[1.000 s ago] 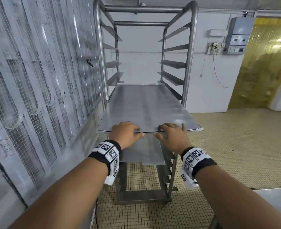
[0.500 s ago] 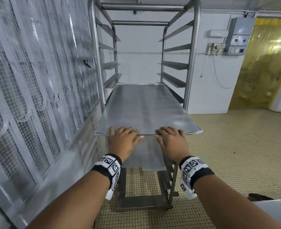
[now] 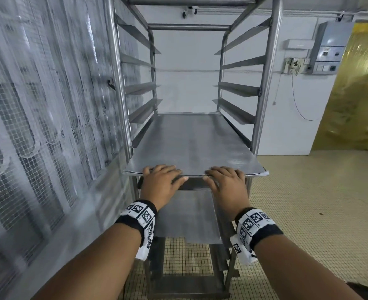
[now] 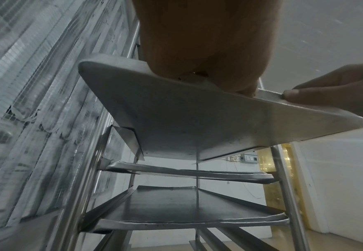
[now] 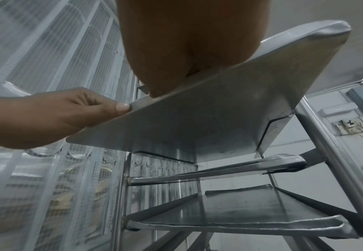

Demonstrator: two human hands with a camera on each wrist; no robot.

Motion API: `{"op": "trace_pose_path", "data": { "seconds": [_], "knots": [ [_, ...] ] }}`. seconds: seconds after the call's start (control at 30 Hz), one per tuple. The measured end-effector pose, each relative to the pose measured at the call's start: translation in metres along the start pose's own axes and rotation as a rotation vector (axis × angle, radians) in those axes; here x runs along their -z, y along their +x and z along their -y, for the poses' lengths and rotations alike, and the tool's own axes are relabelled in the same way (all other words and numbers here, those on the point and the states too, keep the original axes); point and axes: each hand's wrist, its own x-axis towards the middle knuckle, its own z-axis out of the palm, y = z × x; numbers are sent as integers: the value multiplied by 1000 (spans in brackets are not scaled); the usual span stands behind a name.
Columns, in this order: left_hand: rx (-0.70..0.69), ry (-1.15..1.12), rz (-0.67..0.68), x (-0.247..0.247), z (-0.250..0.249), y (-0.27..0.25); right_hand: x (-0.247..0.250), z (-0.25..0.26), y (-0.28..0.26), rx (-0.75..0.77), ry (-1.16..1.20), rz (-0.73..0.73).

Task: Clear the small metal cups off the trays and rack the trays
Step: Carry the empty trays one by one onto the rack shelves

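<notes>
A flat steel tray (image 3: pixel 191 144) lies on a pair of runners midway up the tall steel rack (image 3: pixel 265 83), its near end sticking out toward me. My left hand (image 3: pixel 161 180) and right hand (image 3: pixel 226 182) press against that near edge side by side, fingers laid flat on top and thumbs against the rim. From below, the tray's underside (image 4: pixel 186 122) shows with my left hand (image 4: pixel 197 42) over its edge. The right wrist view shows the same tray (image 5: pixel 208 118) under my right hand (image 5: pixel 176 42). Two more trays (image 4: pixel 186 207) sit on lower runners. No metal cups are in view.
A wire-mesh wall (image 3: pixel 38 126) runs close along the rack's left side. A white wall with an electrical box (image 3: pixel 330 46) stands behind, and a yellow strip curtain (image 3: pixel 356 94) hangs at the right. Tiled floor (image 3: pixel 308 213) spreads to the right of the rack.
The tray has slid deeper into the rack along its runners. Both hands have gone from curled over the near edge to lying flatter on it, and I have moved closer.
</notes>
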Motion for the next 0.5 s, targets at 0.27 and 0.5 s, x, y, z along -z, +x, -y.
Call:
{"op": "trace_pose_path", "data": {
  "seconds": [0.27, 0.5],
  "knots": [
    [32, 25, 47, -35, 17, 54, -41, -28, 56, 6, 56, 32],
    [35, 34, 77, -60, 38, 88, -70, -45, 89, 30, 89, 32]
  ]
}}
